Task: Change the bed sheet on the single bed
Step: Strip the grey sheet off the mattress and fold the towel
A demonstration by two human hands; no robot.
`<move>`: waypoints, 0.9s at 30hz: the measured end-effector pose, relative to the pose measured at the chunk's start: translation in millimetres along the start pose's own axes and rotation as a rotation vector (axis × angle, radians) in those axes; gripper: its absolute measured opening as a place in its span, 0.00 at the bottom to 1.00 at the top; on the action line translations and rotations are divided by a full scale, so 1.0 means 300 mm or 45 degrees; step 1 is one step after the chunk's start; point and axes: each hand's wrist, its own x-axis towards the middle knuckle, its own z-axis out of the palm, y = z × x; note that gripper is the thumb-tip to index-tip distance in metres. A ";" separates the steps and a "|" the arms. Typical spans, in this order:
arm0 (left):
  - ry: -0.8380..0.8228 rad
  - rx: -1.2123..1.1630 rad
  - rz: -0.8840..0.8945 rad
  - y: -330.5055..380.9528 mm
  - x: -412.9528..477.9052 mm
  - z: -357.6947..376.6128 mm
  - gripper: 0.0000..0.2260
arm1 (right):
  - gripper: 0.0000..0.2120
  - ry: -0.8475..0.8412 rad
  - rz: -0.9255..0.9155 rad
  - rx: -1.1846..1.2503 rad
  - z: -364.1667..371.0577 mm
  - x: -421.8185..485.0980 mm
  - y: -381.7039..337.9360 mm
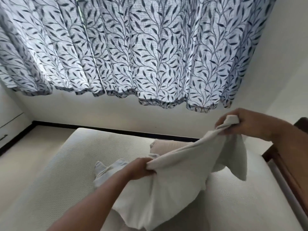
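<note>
A: Where is the sheet?

B: The white bed sheet is bunched and lifted off the bare mattress, running from the lower centre of the frame up to the right. Its lower folds hang down to the mattress near the bottom edge.

A: Who has hold of it?

B: Both hands. The left hand, in the lower middle, has its fingers curled round a gathered edge. The right hand, at the right and higher up, is clenched on another bunch, with a small fold sticking out above the fist. The cloth is stretched in a slope between the two.

A: Anything beneath it?

B: A pale pink pillow lies on the mattress just behind the stretched cloth, partly hidden. A crumpled piece of light blue-white fabric shows beside the left forearm.

A: And around the bed?

B: A dark wooden bed frame runs down the right edge. A leaf-patterned curtain fills the upper frame, above a white wall with a black skirting strip.
</note>
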 end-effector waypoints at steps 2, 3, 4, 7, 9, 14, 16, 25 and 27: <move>0.071 0.009 0.008 0.009 0.011 -0.013 0.10 | 0.08 0.010 0.126 -0.123 -0.003 -0.019 0.120; 0.083 0.016 0.024 0.020 0.022 -0.019 0.06 | 0.07 -0.007 0.184 -0.222 0.007 -0.021 0.181; 0.080 0.020 0.042 0.036 0.035 -0.023 0.04 | 0.06 -0.024 0.255 -0.306 0.016 -0.019 0.240; 0.057 0.046 0.088 0.096 0.068 -0.042 0.07 | 0.16 -0.141 0.486 -0.471 0.042 -0.002 0.322; 0.049 0.058 0.132 0.138 0.090 -0.053 0.08 | 0.32 -0.140 0.491 -0.456 0.104 0.027 0.303; 0.111 0.043 0.200 0.225 0.124 -0.072 0.05 | 0.41 -0.167 0.181 -0.409 0.525 0.140 0.176; 0.122 0.007 0.219 0.218 0.114 -0.089 0.08 | 0.16 0.046 0.044 -0.330 0.621 0.186 0.169; -0.151 0.003 -0.105 -0.142 0.002 0.027 0.20 | 0.20 0.154 -0.364 -0.155 0.491 0.216 -0.038; -0.128 0.044 -0.103 -0.214 -0.010 0.084 0.20 | 0.19 0.161 -0.341 -0.084 0.453 0.213 -0.071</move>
